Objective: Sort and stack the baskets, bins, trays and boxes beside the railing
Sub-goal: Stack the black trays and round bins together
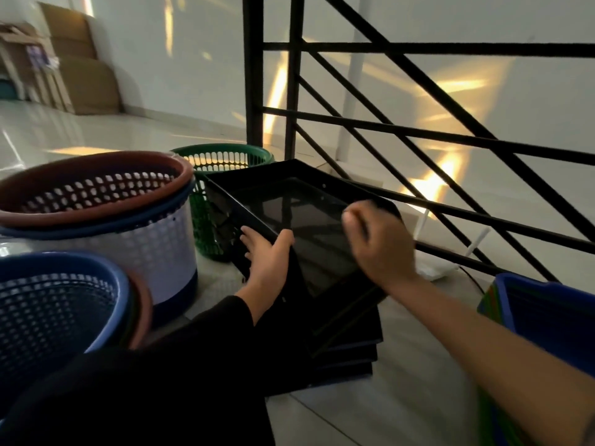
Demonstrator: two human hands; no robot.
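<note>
Nearest, blue mesh basket [54, 304] at the floor's left edge. Left hand [269, 259] grips the near-left rim of the top black tray [309, 220], thumb over the edge. Right hand [380, 243] is curled over its right rim, gripping. Tray sits tilted on a black tray stack [347, 346] beside the railing [418, 130]. Looks light, stiff, glossy so likely slippery; opposite rims are best holds. Beyond, green basket [222, 162].
</note>
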